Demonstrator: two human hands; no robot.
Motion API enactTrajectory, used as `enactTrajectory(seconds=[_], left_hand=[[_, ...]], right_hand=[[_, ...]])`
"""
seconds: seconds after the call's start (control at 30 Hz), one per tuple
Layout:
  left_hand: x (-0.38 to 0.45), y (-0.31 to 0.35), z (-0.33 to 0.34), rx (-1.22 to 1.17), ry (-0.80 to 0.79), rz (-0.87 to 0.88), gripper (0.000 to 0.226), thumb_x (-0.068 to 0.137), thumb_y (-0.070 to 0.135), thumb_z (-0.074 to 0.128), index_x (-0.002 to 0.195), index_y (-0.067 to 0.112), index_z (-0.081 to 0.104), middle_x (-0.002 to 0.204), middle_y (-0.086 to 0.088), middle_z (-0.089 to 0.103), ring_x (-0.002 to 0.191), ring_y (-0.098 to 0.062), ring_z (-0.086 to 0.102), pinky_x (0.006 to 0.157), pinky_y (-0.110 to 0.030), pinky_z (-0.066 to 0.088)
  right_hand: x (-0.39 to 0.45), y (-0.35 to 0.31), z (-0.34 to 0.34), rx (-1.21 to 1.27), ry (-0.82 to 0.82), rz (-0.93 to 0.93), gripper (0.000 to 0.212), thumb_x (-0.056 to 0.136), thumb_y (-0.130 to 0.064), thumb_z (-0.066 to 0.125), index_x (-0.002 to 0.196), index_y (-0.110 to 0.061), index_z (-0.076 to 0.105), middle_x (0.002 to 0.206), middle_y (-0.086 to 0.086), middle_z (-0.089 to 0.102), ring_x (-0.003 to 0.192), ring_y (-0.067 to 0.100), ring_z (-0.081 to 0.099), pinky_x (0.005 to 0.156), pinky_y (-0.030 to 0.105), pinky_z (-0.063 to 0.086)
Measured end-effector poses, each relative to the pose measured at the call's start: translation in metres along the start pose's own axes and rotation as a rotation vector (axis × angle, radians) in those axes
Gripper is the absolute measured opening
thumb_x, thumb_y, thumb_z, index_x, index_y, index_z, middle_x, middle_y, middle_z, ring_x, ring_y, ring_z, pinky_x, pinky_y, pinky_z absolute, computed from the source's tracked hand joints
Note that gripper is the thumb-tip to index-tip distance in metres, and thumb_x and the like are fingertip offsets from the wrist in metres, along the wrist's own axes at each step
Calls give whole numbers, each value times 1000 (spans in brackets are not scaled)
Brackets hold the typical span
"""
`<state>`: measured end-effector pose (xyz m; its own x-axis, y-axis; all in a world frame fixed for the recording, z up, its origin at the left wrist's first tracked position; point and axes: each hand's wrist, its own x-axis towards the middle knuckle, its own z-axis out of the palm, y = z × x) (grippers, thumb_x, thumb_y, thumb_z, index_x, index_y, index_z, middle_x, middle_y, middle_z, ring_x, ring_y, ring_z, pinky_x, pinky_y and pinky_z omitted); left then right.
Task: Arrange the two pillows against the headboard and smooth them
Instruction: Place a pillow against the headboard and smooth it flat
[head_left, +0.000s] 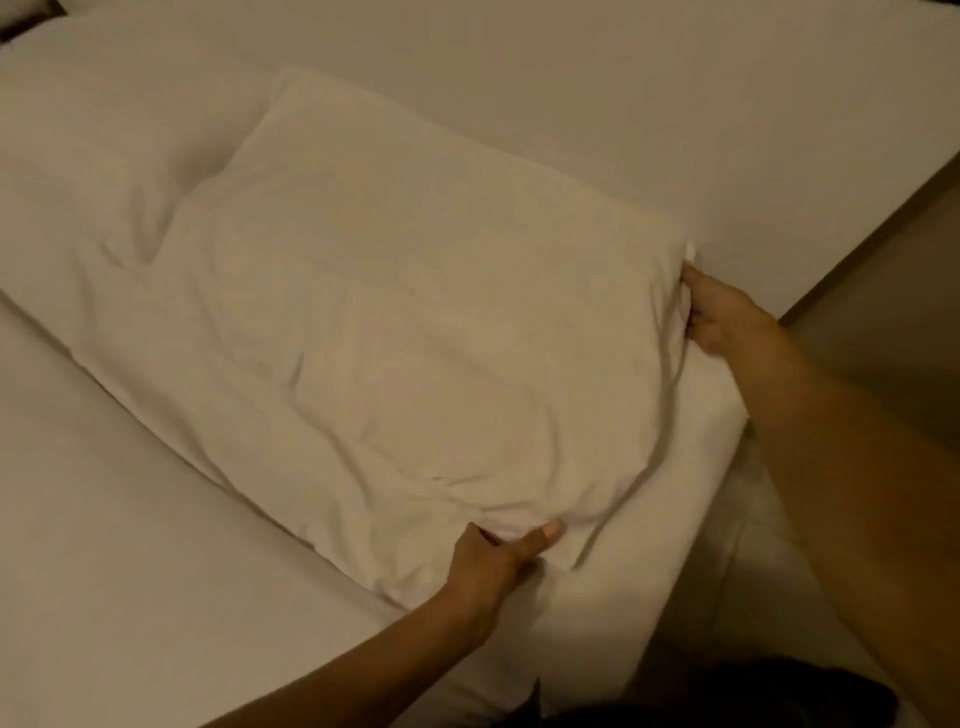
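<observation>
Pillow (405, 312) looks soft, light, floppy on bed (104, 571); left hand (493, 564) and right hand (719, 317) fingers pinch its near corners, best hold there.

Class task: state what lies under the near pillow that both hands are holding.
The near pillow rests on the white bed sheet, overlapping a second pillow at its far left. Left hand and right hand grip its edges. Anything beneath is covered.

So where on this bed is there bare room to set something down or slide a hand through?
Bare white sheet lies open left of the left hand, below the near white pillow. The far white pillow crowds the upper left. A thin strip of mattress edge stays free between the pillow's corner and the floor. The right hand fills the gap by the pale wall.
</observation>
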<state>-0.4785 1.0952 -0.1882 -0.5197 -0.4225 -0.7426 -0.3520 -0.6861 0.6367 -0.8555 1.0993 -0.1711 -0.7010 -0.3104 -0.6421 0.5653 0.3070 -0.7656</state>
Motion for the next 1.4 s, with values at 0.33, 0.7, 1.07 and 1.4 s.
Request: enactTrajectory(seconds=[0.33, 0.7, 1.07, 1.4], left_hand=[[-2, -9, 9, 36, 20, -22, 65, 70, -1, 81, 129, 12, 56, 119, -10, 70, 107, -26, 67, 74, -31, 61], [-9, -11, -4, 313, -12, -35, 14, 75, 2, 77, 87, 7, 72, 78, -2, 77, 69, -11, 73, 62, -21, 59], [-20, 47, -60, 701, -63, -109, 67, 49, 56, 81, 91, 5, 69, 91, -9, 68, 88, -19, 63, 88, -31, 54], [66, 214, -166, 931, 783, 516, 77, 97, 51, 37, 147, -5, 24, 156, -25, 21, 143, -38, 27, 118, -46, 27]], right_hand=[[-15, -14, 4, 58, 44, -36, 44, 91, -31, 64, 131, -14, 57, 94, 4, 67, 72, 16, 63, 42, 25, 50], [17, -23, -10, 106, 131, -107, 48, 80, -23, 74, 124, -8, 59, 108, 6, 69, 81, 19, 69, 57, 32, 59], [-48, -34, 15, -732, 497, -391, 48, 92, -34, 58, 124, 2, 58, 129, 22, 60, 118, 39, 57, 99, 43, 44], [-104, 15, 169, -1138, 293, -896, 52, 101, -35, 35, 147, -12, 36, 159, 17, 23, 147, 32, 18, 117, 49, 15]])
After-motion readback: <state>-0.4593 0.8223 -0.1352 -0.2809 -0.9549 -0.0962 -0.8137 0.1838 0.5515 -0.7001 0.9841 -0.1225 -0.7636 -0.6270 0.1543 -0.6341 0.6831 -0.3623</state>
